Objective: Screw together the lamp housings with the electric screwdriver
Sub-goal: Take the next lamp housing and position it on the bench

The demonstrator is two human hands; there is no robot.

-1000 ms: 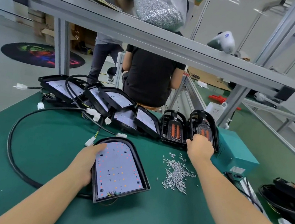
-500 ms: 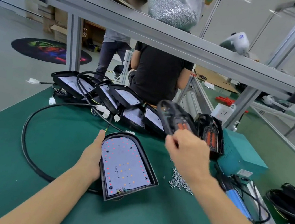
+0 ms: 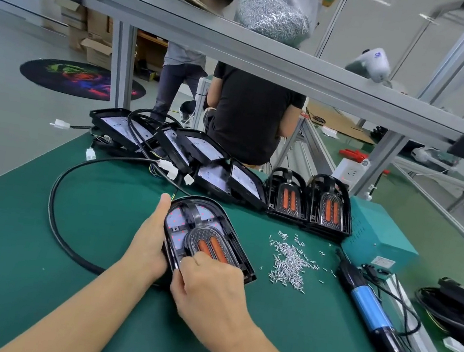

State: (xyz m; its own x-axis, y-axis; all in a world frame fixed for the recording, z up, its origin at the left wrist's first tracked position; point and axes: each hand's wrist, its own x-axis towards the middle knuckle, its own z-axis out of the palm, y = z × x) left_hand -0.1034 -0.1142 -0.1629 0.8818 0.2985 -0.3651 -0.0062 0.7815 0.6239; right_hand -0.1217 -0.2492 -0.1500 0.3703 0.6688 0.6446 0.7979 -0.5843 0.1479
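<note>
A black lamp housing [image 3: 231, 235] lies on the green mat in front of me, with a black cover with two orange strips [image 3: 212, 246] set on its LED board. My left hand [image 3: 150, 242] grips the housing's left edge, thumb along the rim. My right hand [image 3: 209, 289] holds the cover's near end and presses it onto the housing. A loose pile of small silver screws [image 3: 290, 263] lies just right of the housing. The blue and black electric screwdriver [image 3: 367, 305] lies untouched on the mat farther right.
A row of LED housings [image 3: 192, 149] with cables stands at the back, then two upright orange-strip covers [image 3: 309, 203]. A teal box [image 3: 377, 235] sits at the right. A black cable [image 3: 54, 204] loops left. An aluminium frame bar [image 3: 271, 59] crosses overhead; two people are behind.
My right hand took one cover from the back row, carried it toward me and laid it on the housing. My left hand stayed on the housing's left edge.
</note>
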